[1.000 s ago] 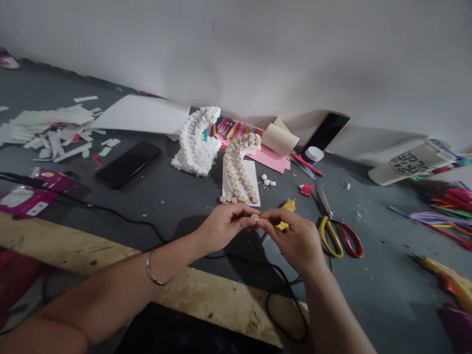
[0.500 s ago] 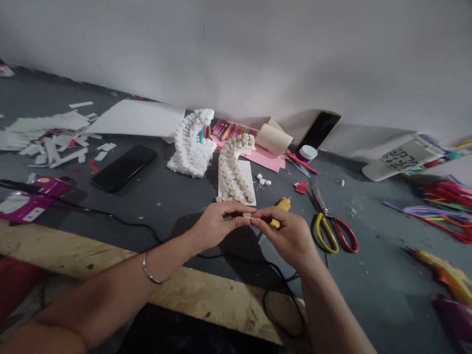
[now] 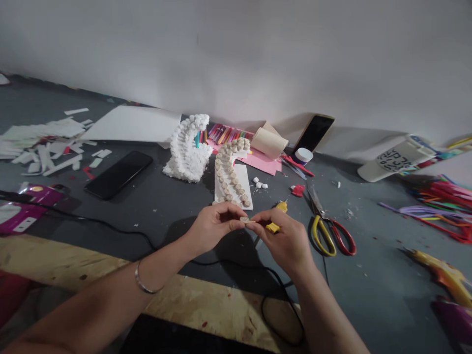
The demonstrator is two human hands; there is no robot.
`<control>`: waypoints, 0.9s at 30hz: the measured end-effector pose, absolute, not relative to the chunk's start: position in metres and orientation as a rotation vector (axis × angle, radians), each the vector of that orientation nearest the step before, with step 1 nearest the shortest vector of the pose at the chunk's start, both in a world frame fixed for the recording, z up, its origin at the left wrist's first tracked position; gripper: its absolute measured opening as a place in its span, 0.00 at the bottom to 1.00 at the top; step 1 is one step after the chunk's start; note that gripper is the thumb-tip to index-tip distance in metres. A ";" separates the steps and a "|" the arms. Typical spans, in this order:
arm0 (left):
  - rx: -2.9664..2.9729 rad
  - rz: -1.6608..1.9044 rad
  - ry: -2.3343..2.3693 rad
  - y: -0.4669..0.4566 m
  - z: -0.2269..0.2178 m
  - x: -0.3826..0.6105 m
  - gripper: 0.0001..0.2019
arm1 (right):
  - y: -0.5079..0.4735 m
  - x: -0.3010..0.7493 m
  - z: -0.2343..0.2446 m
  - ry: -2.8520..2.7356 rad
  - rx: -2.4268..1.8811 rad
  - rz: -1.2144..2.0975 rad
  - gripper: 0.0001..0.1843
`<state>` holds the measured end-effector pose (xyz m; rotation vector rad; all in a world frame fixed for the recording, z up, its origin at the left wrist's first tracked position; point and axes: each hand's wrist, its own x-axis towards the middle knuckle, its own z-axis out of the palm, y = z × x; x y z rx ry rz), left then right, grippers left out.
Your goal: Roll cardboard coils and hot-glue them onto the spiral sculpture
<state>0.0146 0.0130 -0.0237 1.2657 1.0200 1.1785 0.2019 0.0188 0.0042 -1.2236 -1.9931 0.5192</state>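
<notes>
**Beige disc [image 3: 244, 220] pinched between both hands**

The left hand [image 3: 214, 228] and right hand [image 3: 283, 244] were together, their fingertips clamped on opposite sides of the disc, which was held above the grey table [image 3: 354, 287]. The disc sat just in front of the white card [image 3: 241, 184], where matching discs ran in a curved row. A yellow glue bottle [image 3: 275, 226] lay just behind the right hand; whether that hand touched it could not be told. Scissors [image 3: 324, 231] with yellow and red handles lay to the right. A white foam sculpture [image 3: 186, 152] stood beside the card, and a black phone [image 3: 118, 174] lay further left. A bangle [image 3: 143, 284] circled the left wrist.
</notes>
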 end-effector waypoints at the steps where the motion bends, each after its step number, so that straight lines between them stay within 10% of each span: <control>1: 1.263 1.175 1.023 0.013 -0.023 0.015 0.11 | 0.019 0.202 0.005 -1.992 -1.226 0.560 0.07; 27: 1.821 1.514 1.171 -0.001 -0.018 0.011 0.05 | 0.019 0.196 0.003 -1.778 -1.216 1.225 0.17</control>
